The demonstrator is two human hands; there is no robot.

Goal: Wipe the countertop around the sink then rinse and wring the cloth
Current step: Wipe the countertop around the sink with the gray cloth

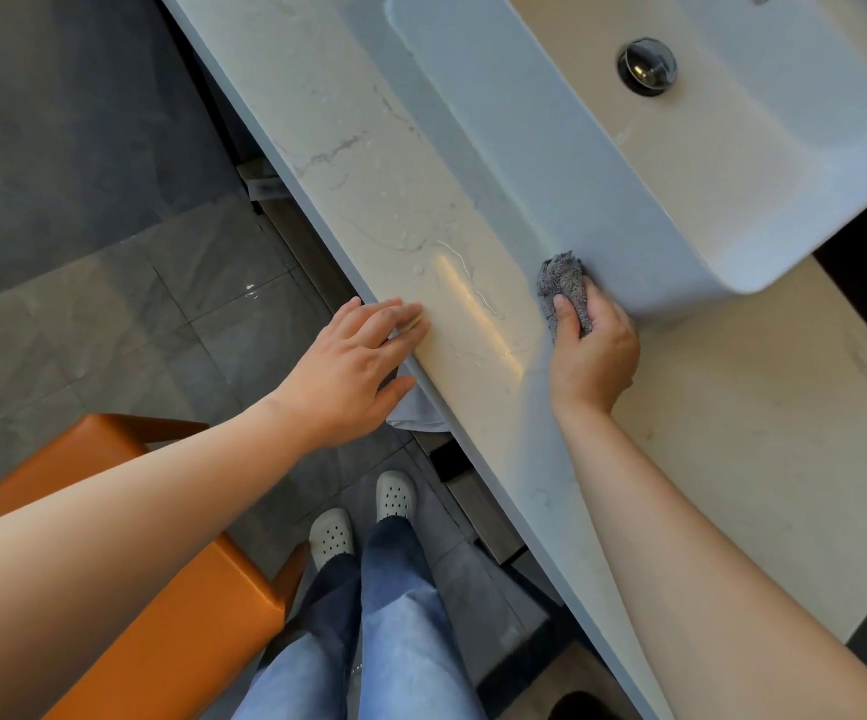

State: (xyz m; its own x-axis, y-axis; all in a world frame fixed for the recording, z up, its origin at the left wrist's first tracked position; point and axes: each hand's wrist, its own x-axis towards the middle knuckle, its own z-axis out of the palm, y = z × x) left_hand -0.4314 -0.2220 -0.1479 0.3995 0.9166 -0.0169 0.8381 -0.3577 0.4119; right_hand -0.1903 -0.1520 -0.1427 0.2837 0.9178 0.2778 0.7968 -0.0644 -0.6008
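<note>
We press the grey cloth [563, 291], bunched in our right hand [589, 350] fingers, on the worktop [369, 163] against the empty sink [566, 163] wall; left hand [353, 366] spread flat on the worktop edge

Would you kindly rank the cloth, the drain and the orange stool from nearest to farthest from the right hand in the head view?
1. Cloth: gripped in the right hand, against the sink's base.
2. Orange stool: on the floor, lower left.
3. Drain: in the basin, top of view; roughly as far as the stool, too close to call.
</note>
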